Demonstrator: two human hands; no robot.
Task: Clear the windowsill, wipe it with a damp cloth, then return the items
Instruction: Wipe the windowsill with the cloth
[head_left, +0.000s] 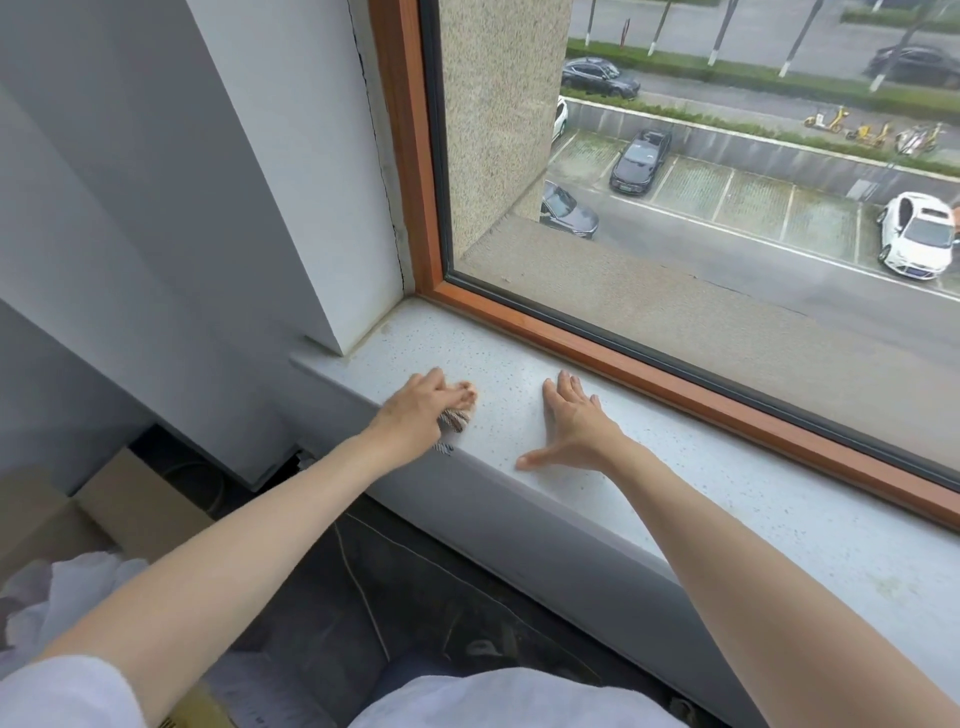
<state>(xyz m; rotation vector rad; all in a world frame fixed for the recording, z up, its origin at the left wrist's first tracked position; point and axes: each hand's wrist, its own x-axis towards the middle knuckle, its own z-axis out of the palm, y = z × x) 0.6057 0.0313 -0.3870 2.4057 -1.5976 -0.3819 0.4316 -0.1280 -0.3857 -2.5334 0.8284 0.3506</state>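
On the windowsill (675, 467) by the window frame (623, 358), left hand (415, 410) grips the cloth (460, 415); right hand (576, 426) lies flat.

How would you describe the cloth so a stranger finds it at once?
Below the window with the orange-brown frame lies a pale speckled windowsill. Near its left end, the left hand grips a small crumpled cloth. It alone is striped brown and white; the right hand lies flat, empty.
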